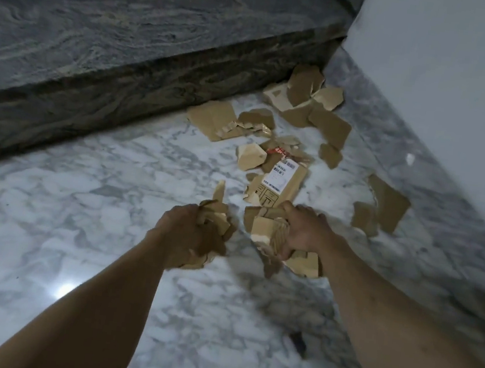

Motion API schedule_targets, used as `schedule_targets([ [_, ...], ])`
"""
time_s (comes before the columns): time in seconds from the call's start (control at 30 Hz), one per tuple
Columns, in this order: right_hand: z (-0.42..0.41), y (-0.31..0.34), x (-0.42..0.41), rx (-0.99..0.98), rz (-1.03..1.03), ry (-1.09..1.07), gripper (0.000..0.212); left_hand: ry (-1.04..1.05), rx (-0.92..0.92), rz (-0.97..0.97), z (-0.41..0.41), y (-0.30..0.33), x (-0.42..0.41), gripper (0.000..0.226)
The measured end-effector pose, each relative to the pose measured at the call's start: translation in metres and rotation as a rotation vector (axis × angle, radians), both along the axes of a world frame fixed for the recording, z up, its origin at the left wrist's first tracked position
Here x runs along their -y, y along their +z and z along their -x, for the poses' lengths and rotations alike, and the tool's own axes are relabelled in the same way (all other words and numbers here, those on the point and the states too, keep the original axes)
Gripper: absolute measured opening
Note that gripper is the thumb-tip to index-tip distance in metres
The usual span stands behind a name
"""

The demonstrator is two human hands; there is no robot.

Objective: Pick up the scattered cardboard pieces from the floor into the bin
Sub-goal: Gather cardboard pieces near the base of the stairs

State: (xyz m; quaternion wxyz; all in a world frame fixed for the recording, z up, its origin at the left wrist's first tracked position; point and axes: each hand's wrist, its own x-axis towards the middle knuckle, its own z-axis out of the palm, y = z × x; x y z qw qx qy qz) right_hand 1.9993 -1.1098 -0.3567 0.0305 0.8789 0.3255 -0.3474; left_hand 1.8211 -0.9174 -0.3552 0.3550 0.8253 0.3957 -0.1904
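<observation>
Both bare forearms reach forward and down over the marble floor (88, 183). The left hand (190, 235) curls around a bunch of torn cardboard scraps (215, 220); the right hand (305, 231) clutches another cardboard bundle (269, 233). More cardboard pieces (285, 173) lie scattered beyond, toward the dark step (134, 57) and wall (448, 87).

- Left hand (189, 235) — fingers curled tight round a bunch of torn brown cardboard scraps (215, 220), bare forearm stretched forward.
- Right hand (305, 231) — knuckles up, gripping a second wad of brown cardboard pieces (269, 233).
</observation>
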Motion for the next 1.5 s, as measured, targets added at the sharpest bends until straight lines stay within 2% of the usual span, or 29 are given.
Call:
schedule_targets([
  [0.13, 0.01, 0.003, 0.009, 0.076, -0.053, 0.009, 0.104, -0.218, -0.05, -0.086, -0.011, 0.007, 0.001, 0.042],
  [0.23, 0.015, 0.009, 0.013, 0.078, -0.119, -0.021, 0.1, -0.264, -0.03, -0.024, -0.01, 0.009, -0.003, 0.058],
  [0.3, 0.013, 0.019, 0.016, 0.005, -0.157, -0.115, 0.1, -0.203, 0.053, 0.077, -0.008, 0.016, -0.001, 0.063],
  [0.37, 0.006, 0.032, 0.02, -0.088, -0.233, -0.255, 0.101, -0.13, 0.095, 0.153, -0.007, 0.023, 0.001, 0.055],
  [0.5, -0.02, 0.059, 0.034, -0.177, -0.494, -0.602, 0.097, 0.02, 0.199, 0.292, -0.015, 0.024, 0.002, 0.065],
  [0.57, -0.032, 0.066, 0.043, -0.207, -0.626, -0.795, 0.085, 0.024, 0.193, 0.317, -0.022, 0.027, 0.009, 0.057],
  [0.67, -0.046, 0.069, 0.057, -0.192, -0.706, -0.95, 0.048, 0.002, 0.192, 0.314, -0.039, 0.031, 0.026, 0.044],
  [0.7, -0.05, 0.069, 0.062, -0.184, -0.723, -0.991, 0.047, -0.007, 0.205, 0.308, -0.045, 0.03, 0.031, 0.047],
  [0.8, -0.063, 0.055, 0.074, -0.157, -0.726, -1.064, 0.073, 0.001, 0.218, 0.246, -0.071, 0.017, 0.04, 0.061],
  [0.87, -0.072, 0.046, 0.081, -0.138, -0.688, -1.104, 0.084, 0.017, 0.183, 0.177, -0.09, 0.011, 0.048, 0.057],
  [0.93, -0.078, 0.036, 0.087, -0.159, -0.575, -1.123, 0.091, -0.036, 0.14, 0.045, -0.106, 0.008, 0.058, 0.059],
  [1.03, -0.083, 0.021, 0.089, -0.232, -0.335, -1.066, 0.099, -0.12, 0.073, -0.124, -0.128, 0.003, 0.069, 0.08],
  [1.17, -0.084, 0.0, 0.094, -0.111, -0.18, -1.019, 0.118, -0.156, 0.047, -0.154, -0.153, -0.006, 0.07, 0.066],
  [1.27, -0.087, -0.006, 0.092, -0.092, -0.12, -1.013, 0.153, -0.148, 0.069, -0.129, -0.162, -0.008, 0.07, 0.056],
  [1.37, -0.093, -0.019, 0.09, -0.044, -0.103, -0.982, 0.161, -0.154, 0.102, -0.105, -0.167, -0.007, 0.074, 0.055],
  [1.5, -0.092, -0.019, 0.087, -0.018, -0.199, -0.95, 0.155, -0.211, 0.134, -0.125, -0.171, -0.004, 0.077, 0.062],
])
